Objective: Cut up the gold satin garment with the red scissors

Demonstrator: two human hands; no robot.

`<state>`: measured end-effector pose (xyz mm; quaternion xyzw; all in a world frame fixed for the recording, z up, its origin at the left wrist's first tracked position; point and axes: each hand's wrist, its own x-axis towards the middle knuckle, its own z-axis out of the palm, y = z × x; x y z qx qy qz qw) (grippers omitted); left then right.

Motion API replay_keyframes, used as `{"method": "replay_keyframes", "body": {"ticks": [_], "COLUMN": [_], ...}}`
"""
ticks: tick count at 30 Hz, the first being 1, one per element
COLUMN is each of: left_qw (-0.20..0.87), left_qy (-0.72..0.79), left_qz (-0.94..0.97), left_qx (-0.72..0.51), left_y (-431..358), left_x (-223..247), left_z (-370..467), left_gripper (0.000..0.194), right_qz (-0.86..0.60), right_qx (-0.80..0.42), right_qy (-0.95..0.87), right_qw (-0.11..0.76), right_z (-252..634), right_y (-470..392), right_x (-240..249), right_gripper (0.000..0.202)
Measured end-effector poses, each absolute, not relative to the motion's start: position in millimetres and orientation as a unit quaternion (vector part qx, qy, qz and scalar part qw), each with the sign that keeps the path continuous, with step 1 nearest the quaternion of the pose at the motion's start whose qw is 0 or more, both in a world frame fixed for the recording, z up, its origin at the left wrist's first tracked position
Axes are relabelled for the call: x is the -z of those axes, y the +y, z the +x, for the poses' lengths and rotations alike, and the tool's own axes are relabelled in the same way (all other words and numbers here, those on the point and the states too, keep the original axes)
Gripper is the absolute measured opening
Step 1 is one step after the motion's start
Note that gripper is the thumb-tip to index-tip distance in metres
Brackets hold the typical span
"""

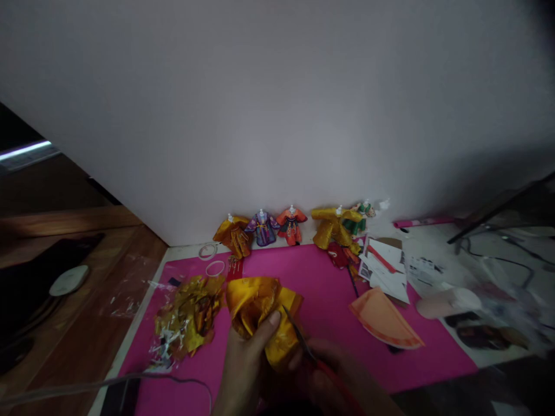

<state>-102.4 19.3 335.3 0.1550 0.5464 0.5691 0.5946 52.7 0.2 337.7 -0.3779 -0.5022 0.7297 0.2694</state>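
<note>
Cutting shiny gold satin cloth, seemingly unfinished; five white-necked figures stand robed
Left fingers pinch cloth, right fingers clamp red-handled scissors

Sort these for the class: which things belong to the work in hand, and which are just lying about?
In use: gold cloth, in the left hand; scissors, in the right hand.

Apparently just lying about: peach fan-shaped piece, pink roll, white oval object.
</note>
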Motion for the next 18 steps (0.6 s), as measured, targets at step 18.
{"method": "replay_keyframes", "body": {"ticks": [18], "left_qw": [0.632], "left_qy": [0.522], "left_qz": [0.144], "left_qx": [-0.554], "left_y": [19.3], "left_x": [-326.1], "left_z": [-109.2], "left_gripper": [0.035], "right_qz": [-0.373], "right_qx": [-0.725], "right_qy": [-0.510], "right_qw": [0.275], "right_z": [54.5], "right_y": [-1.3], "right_x": [-322.3], "right_gripper": [0.066]}}
